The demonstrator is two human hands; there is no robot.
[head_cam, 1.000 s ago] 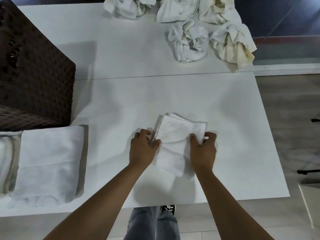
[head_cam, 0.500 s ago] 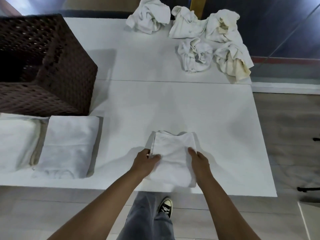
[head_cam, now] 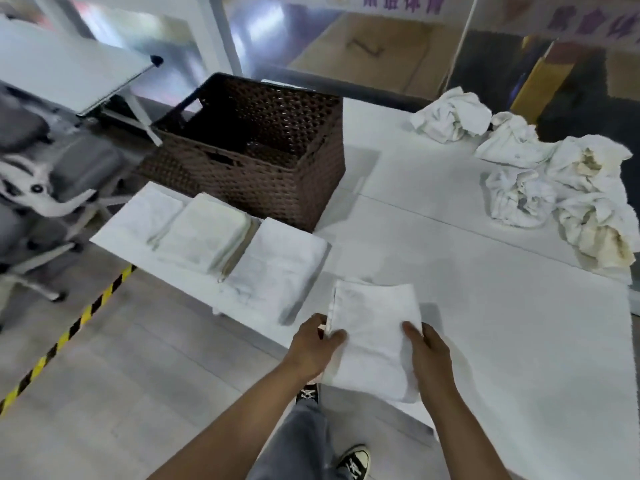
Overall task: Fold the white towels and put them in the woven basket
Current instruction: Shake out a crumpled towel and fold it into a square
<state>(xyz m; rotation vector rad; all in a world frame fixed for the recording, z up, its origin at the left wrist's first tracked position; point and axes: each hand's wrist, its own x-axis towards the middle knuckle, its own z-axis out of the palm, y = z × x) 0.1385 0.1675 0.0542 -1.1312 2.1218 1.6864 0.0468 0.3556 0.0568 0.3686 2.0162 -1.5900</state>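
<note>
Hands first: we see the left hand (head_cam: pixel 313 348) pinching the left edge of a small folded white towel (head_cam: pixel 374 337), thumb on top and fingers tucked beneath, while the right hand (head_cam: pixel 427 355) grips its right edge the same way, thumb lying on the cloth. The towel is at the near edge of the white rectangular table (head_cam: pixel 485 306), its near end hanging past the edge; we cannot tell whether its far end rests on the surface. Just to its left we find three folded white towels (head_cam: pixel 242 247) laid side by side in a row along the table edge. Behind that row stands the dark brown woven basket (head_cam: pixel 263 157), rectangular and open-topped, with nothing white showing inside it. Well apart, on the far right of the table, lies a heap of crumpled white towels (head_cam: pixel 540 174), some with yellowish stains. Below we glimpse grey trousers and black-and-white sneakers (head_cam: pixel 353 460).
</note>
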